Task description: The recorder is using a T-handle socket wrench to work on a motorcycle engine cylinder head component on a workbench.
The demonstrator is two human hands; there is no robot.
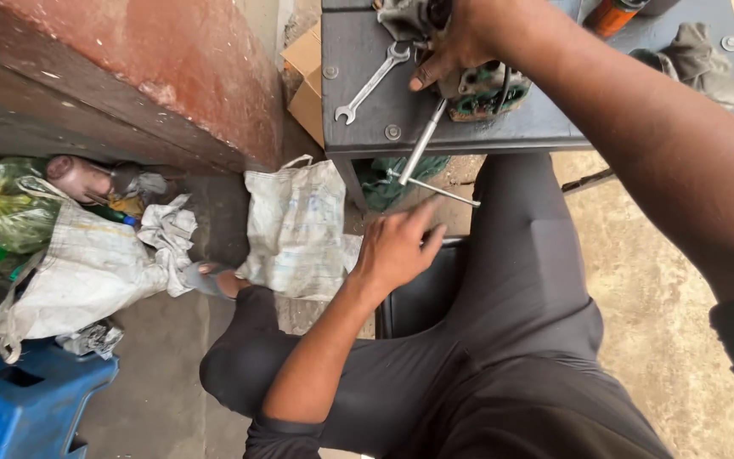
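Observation:
My right hand (460,38) rests on a greenish metal machine part (484,92) lying on a dark grey metal bench (367,102), fingers wrapped over its top. A T-handle socket wrench (422,149) sticks out from the part over the bench edge. My left hand (397,246) hangs below the bench with fingers spread, holding nothing, just under the wrench's crossbar. A silver open-ended spanner (373,82) lies on the bench to the left of my right hand.
A white woven sack (295,225) lies on the ground by my knee; another sack (87,268) and a green plastic bag (6,208) sit left. A blue plastic stool (27,404) stands bottom left. A rust-red wall (146,76), a cardboard box (307,81), and a grey rag (698,59) are nearby.

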